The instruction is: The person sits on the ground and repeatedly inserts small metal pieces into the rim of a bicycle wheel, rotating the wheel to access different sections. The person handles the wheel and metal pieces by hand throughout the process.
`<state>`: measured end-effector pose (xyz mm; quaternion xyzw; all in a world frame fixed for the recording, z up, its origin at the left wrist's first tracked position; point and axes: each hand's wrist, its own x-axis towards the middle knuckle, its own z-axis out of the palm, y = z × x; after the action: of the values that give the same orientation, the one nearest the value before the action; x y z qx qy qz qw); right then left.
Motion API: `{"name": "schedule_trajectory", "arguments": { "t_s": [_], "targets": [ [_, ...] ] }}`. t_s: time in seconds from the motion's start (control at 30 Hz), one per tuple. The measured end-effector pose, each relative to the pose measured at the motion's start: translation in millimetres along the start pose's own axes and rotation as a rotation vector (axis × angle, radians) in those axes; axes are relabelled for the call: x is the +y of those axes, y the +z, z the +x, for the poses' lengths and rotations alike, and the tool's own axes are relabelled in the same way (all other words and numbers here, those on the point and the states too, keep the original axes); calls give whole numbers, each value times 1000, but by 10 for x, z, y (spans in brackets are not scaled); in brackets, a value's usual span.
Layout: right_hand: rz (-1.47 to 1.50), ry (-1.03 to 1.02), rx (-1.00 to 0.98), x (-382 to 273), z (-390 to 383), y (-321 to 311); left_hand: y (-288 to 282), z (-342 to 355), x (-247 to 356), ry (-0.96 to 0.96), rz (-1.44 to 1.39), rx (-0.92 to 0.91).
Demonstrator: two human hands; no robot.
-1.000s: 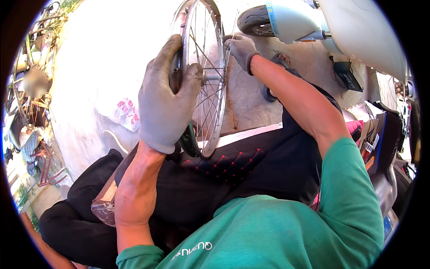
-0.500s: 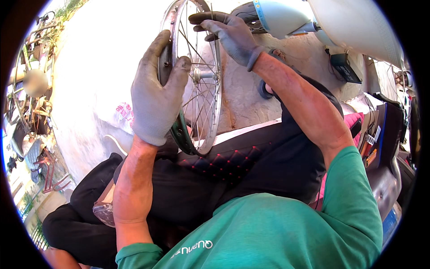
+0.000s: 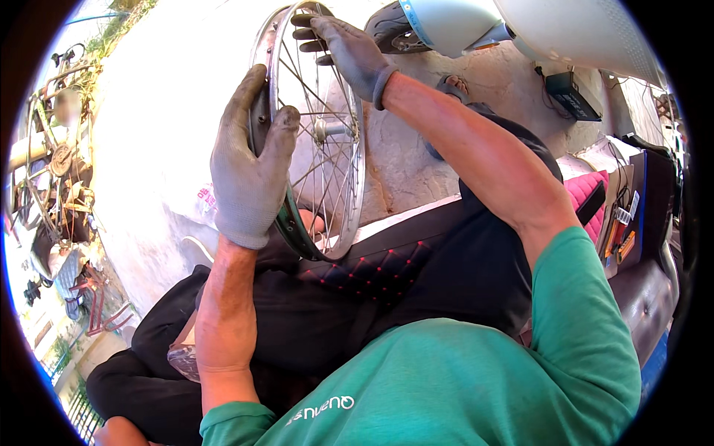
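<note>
A spoked wheel (image 3: 343, 241) stands upright in front of me, with a silver rim, a metal hub (image 3: 332, 128) and no tyre that I can see. Its lower edge is at my lap. My left hand (image 3: 249, 175), in a grey glove with dirty fingertips, grips the wheel's left side, thumb and fingers on either side of a dark, curved part of it. Near the top, my gloved right hand (image 3: 357, 58) reaches in from the right. Its fingers are stretched out and apart by the rim and spokes; whether they touch is unclear.
Beyond the wheel stands a white and light-blue scooter (image 3: 454, 26) with its black tyre (image 3: 394, 30). A black box (image 3: 573, 97) with a cable lies on the ground to the right. Piled scrap and frames (image 3: 59, 171) line the left. A dark padded seat (image 3: 647, 297) is at right.
My right hand has moved left along the top of the wheel, its fingers more spread. My left hand keeps its grip, and the wheel has shifted slightly left in view.
</note>
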<state>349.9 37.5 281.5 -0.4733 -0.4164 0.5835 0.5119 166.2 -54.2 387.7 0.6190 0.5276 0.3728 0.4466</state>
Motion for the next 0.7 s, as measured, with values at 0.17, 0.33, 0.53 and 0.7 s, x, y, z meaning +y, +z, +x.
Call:
{"name": "schedule_trajectory", "arguments": {
  "t_s": [0.17, 0.33, 0.53, 0.7],
  "targets": [
    [137, 33, 85, 59, 64, 86, -6, -20, 67, -11, 25, -22],
    [264, 64, 117, 218, 244, 70, -35, -14, -16, 39, 80, 0],
    [195, 49, 193, 15, 63, 272, -65, -6, -48, 47, 111, 5],
    [349, 76, 260, 44, 191, 201, -51, -13, -38, 5, 54, 10]
  ]
}}
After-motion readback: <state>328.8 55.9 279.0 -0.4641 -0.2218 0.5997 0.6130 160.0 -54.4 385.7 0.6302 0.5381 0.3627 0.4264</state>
